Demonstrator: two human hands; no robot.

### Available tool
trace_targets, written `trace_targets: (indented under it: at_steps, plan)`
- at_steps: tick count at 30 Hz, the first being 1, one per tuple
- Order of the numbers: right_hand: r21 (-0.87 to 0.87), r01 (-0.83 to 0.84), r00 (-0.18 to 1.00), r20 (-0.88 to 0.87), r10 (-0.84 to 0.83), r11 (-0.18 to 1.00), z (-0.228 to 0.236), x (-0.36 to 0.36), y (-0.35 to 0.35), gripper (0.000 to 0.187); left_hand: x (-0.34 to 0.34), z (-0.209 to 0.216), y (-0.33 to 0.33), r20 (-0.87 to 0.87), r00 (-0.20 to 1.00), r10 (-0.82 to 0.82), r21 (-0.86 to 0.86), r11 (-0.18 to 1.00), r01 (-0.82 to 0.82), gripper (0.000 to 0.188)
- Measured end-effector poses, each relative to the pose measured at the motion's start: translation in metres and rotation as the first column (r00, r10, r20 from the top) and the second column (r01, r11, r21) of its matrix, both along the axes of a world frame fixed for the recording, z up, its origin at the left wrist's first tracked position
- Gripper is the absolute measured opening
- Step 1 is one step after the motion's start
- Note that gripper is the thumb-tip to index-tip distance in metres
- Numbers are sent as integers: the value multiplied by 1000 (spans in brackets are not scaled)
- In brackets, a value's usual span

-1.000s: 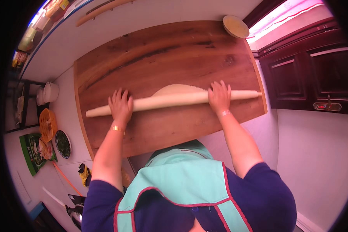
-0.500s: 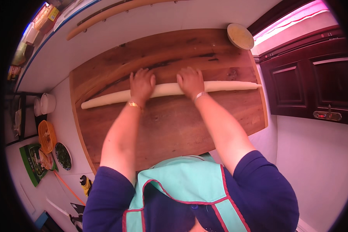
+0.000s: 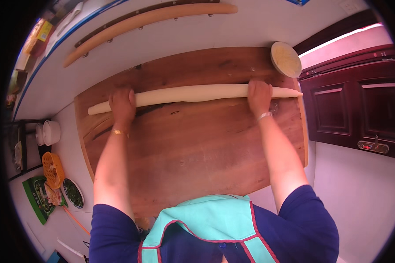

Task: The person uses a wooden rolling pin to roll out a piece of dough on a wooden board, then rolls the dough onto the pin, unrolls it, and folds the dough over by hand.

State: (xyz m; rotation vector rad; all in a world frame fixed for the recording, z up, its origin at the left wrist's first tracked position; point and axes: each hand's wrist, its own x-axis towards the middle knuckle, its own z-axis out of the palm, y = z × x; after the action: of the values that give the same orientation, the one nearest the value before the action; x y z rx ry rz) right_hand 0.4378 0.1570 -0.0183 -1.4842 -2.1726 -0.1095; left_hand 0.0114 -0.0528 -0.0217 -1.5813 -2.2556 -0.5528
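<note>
A long pale roll of dough [image 3: 193, 92] lies across the far half of the wooden board [image 3: 193, 144], thicker in the middle and narrower toward both ends. Whether a rolling pin is inside it I cannot tell. My left hand [image 3: 123, 105] is closed over the roll near its left end, fingers curled over the far side. Near the right end, my right hand [image 3: 260, 96] grips it in the same way, and the narrow tip reaches the board's right edge. Both arms are stretched well forward.
A round, shallow pale dish [image 3: 286, 59] sits at the board's far right corner. A long wooden rolling pin [image 3: 153, 16] hangs on the wall behind. On the left are an orange basket [image 3: 53, 170] and a plate of greens [image 3: 73, 193]. A dark red door [image 3: 355, 98] stands at right.
My hands have moved apart, from near the roll's middle out toward its two ends. Flat spread fingers have become curled over it. The view has shifted slightly.
</note>
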Motion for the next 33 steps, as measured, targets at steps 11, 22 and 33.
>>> trace_targets:
  at_steps: [11, 22, 33]
  plan:
    - [-3, -18, 988, 155, 18, 1000, -35, 29, -22, 24, -4, -25, -28, 70, 995, 75, -171, 983, -62, 25]
    - [-240, -7, 985, 168, 49, 971, 40, 136, -298, 15, 156, 48, -288, 168, 982, 87, -318, 948, -30, 17]
    - [-202, -385, 922, -35, 386, 901, 18, -39, -291, 47, 258, 21, -145, 205, 954, -218, -278, 922, 270, 35]
